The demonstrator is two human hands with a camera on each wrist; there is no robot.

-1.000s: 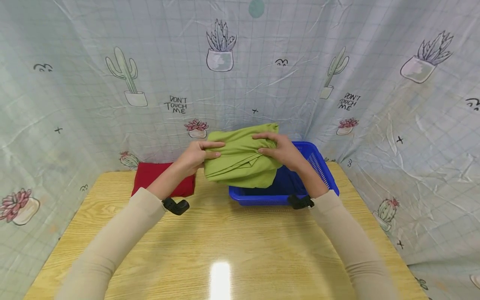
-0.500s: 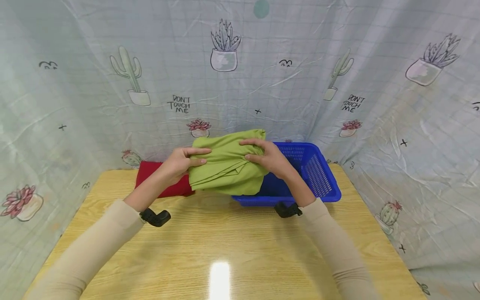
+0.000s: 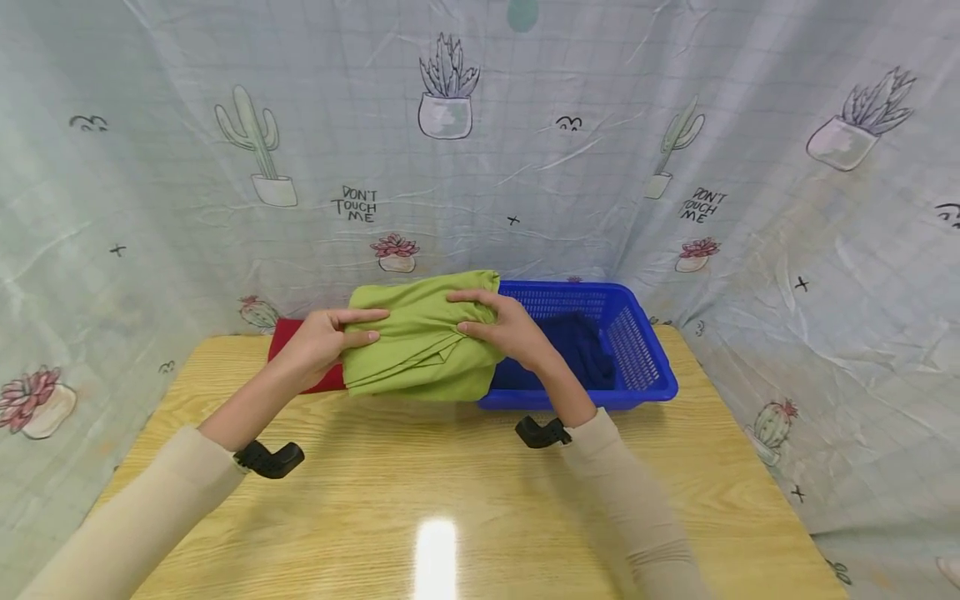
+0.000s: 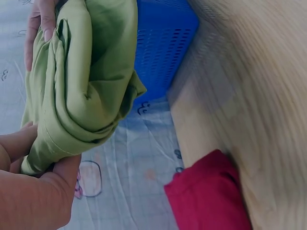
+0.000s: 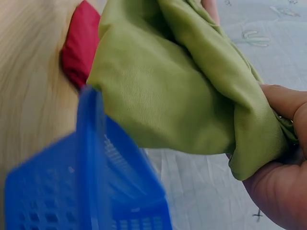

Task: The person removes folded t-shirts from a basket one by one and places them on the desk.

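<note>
Between both hands hangs a folded green cloth (image 3: 420, 342), layered and creased, held up above the table. My left hand (image 3: 321, 340) grips its left edge, thumb and fingers pinching the layers, as the left wrist view also shows. At the opposite edge my right hand (image 3: 504, 327) pinches the cloth; in the right wrist view the thumb and fingers wrap the green cloth (image 5: 163, 86). Partly behind the left hand and the green cloth lies a folded red cloth (image 3: 283, 335) on the table. The blue basket (image 3: 652, 367) stands to the right, with dark blue cloth (image 3: 577, 346) inside.
The wooden table (image 3: 360, 500) extends toward me, with a bright light reflection on it. A printed curtain (image 3: 480, 167) hangs right behind the table and along its sides. The basket's left part is covered by the green cloth in the head view.
Both hands have carried the green cloth leftward and slightly lower, from over the basket to partly over the red cloth. More of the basket and its dark blue cloth now shows.
</note>
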